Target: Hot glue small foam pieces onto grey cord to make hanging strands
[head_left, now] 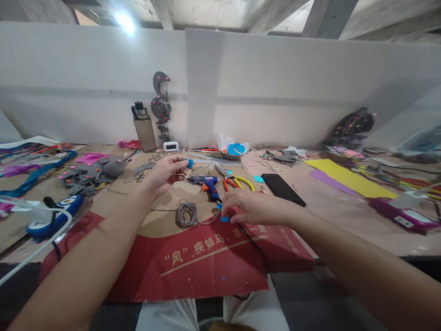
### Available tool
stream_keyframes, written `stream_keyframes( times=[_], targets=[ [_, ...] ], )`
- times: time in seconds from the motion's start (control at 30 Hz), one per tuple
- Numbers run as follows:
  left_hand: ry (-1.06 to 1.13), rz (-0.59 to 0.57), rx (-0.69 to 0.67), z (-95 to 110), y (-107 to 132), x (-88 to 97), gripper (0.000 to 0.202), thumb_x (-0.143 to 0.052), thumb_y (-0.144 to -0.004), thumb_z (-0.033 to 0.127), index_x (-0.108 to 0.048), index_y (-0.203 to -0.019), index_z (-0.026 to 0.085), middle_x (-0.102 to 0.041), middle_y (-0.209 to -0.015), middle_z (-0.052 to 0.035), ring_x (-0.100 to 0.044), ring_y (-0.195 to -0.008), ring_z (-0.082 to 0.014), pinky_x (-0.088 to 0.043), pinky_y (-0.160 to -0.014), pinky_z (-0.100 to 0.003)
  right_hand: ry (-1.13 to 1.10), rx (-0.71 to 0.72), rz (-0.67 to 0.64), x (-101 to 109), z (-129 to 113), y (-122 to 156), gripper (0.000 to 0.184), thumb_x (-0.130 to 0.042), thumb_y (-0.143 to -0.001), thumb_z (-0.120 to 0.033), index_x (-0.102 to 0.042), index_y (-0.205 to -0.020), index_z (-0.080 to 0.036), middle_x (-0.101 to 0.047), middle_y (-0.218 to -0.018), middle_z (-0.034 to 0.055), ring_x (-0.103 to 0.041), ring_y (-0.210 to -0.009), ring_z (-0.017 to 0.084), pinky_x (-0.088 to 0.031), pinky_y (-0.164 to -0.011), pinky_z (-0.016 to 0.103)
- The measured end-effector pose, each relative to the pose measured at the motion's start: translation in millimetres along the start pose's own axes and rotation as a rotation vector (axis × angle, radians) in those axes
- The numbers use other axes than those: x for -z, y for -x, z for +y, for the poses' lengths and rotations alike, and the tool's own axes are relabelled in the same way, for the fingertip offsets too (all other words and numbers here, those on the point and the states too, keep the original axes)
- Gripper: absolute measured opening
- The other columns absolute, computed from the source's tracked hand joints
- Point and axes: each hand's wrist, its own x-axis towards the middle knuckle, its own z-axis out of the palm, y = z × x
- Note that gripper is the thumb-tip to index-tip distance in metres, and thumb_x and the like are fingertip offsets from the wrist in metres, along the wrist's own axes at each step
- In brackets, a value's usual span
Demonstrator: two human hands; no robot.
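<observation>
My left hand point(166, 174) is raised a little above the cardboard sheet point(193, 262), fingers pinched on a small blue round piece point(189, 162). My right hand point(248, 207) rests on the cardboard with fingers curled down onto another small blue piece point(224, 219). Between the hands lies a blue glue gun point(208, 185), its nozzle pointing left. A coil of grey cord point(187, 214) sits just left of my right hand.
Orange-and-yellow pliers point(236, 182), scissors point(223, 170) and a black phone point(283, 189) lie beyond the right hand. A brown bottle point(144, 129) stands by the white wall. Yellow and purple sheets point(347, 178) lie right; grey felt scraps point(89, 174) and a blue tape dispenser point(57, 216) left.
</observation>
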Motion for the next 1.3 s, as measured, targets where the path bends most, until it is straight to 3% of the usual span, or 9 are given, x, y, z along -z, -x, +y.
stream_keyframes(
  times=[0.13, 0.27, 0.4, 0.6, 0.67, 0.8, 0.97, 1.13, 1.3],
  targets=[
    [-0.114, -0.398, 0.014, -2, 13, -13.4, 0.019, -0.075, -0.070, 0.026, -0.065, -0.078, 0.013, -0.070, -0.080, -0.0086, -0.064, -0.069, -0.0130, -0.050, -0.064, -0.024, -0.050, -0.085, 0.022, -3, 3, 4, 0.024, -0.057, -0.079, -0.020, -0.070, -0.099, -0.022, -0.069, -0.097, 0.0027, -0.062, -0.088, 0.017, -0.045, -0.078, 0.027],
    [-0.247, -0.757, 0.180, -13, 22, -28.5, 0.017, -0.073, -0.072, 0.027, -0.066, -0.082, 0.015, -0.071, -0.092, -0.0100, -0.066, -0.086, -0.0181, -0.050, -0.081, -0.032, -0.114, -0.112, 0.064, -3, 3, 3, 0.029, -0.049, -0.080, -0.016, -0.070, -0.098, -0.024, -0.071, -0.095, 0.0009, -0.063, -0.085, 0.015, -0.045, -0.078, 0.026],
    [-0.358, -0.884, 0.365, -29, 21, -32.2, 0.021, -0.070, -0.075, 0.033, -0.065, -0.089, 0.017, -0.071, -0.094, -0.0081, -0.067, -0.077, -0.0152, -0.052, -0.071, -0.028, -0.238, -0.162, 0.121, 5, 10, 6, 0.023, -0.050, -0.082, -0.026, -0.069, -0.094, -0.021, -0.070, -0.085, 0.0016, -0.063, -0.075, 0.014, -0.047, -0.070, 0.026],
    [-0.406, -0.858, 0.391, -34, 20, -31.3, 0.021, -0.068, -0.076, 0.037, -0.065, -0.087, 0.020, -0.070, -0.101, -0.0092, -0.067, -0.074, -0.0147, -0.052, -0.068, -0.027, -0.286, -0.405, 0.761, 39, 57, 1, 0.023, -0.052, -0.080, -0.029, -0.064, -0.095, -0.015, -0.066, -0.079, 0.0049, -0.061, -0.066, 0.014, -0.045, -0.057, 0.024],
    [-0.401, -0.862, 0.360, -29, 22, -31.6, 0.019, -0.067, -0.077, 0.037, -0.065, -0.087, 0.021, -0.070, -0.099, -0.0091, -0.066, -0.073, -0.0150, -0.051, -0.065, -0.026, -0.109, -0.432, 0.834, 46, 76, -10, 0.022, -0.051, -0.081, -0.025, -0.066, -0.094, -0.015, -0.067, -0.078, 0.0047, -0.060, -0.067, 0.014, -0.045, -0.063, 0.027],
    [-0.297, -0.781, 0.208, -14, 24, -28.3, 0.015, -0.068, -0.077, 0.032, -0.064, -0.083, 0.018, -0.069, -0.098, -0.0111, -0.065, -0.074, -0.0157, -0.049, -0.061, -0.025, 0.193, -0.360, 0.674, 46, 104, -41, 0.025, -0.047, -0.082, -0.016, -0.070, -0.092, -0.016, -0.068, -0.093, 0.0081, -0.059, -0.083, 0.017, -0.044, -0.078, 0.029],
    [-0.047, -0.506, -0.005, -4, 22, -21.3, 0.017, -0.073, -0.072, 0.029, -0.065, -0.078, 0.016, -0.069, -0.085, -0.0098, -0.063, -0.067, -0.0146, -0.043, -0.055, -0.023, 0.401, -0.410, 0.501, 32, 128, -79, 0.031, -0.042, -0.088, -0.017, -0.069, -0.104, -0.015, -0.062, -0.113, 0.0139, -0.056, -0.098, 0.021, -0.042, -0.086, 0.029],
    [0.112, -0.194, -0.051, -1, 16, -21.1, 0.018, -0.076, -0.068, 0.024, -0.063, -0.076, 0.014, -0.066, -0.071, -0.0047, -0.053, -0.053, -0.0073, -0.039, -0.050, -0.019, 0.460, -0.419, 0.404, 25, 148, -107, 0.034, -0.048, -0.084, -0.014, -0.066, -0.112, -0.015, -0.059, -0.118, 0.0147, -0.055, -0.099, 0.022, -0.042, -0.083, 0.029],
    [0.177, -0.062, -0.058, -3, 10, -19.1, 0.019, -0.076, -0.068, 0.023, -0.063, -0.078, 0.013, -0.066, -0.072, -0.0044, -0.050, -0.050, -0.0047, -0.038, -0.049, -0.017, 0.496, -0.441, 0.337, 24, 157, -124, 0.024, -0.053, -0.080, -0.017, -0.070, -0.097, -0.012, -0.059, -0.113, 0.0158, -0.055, -0.098, 0.021, -0.042, -0.079, 0.027]
  ],
)
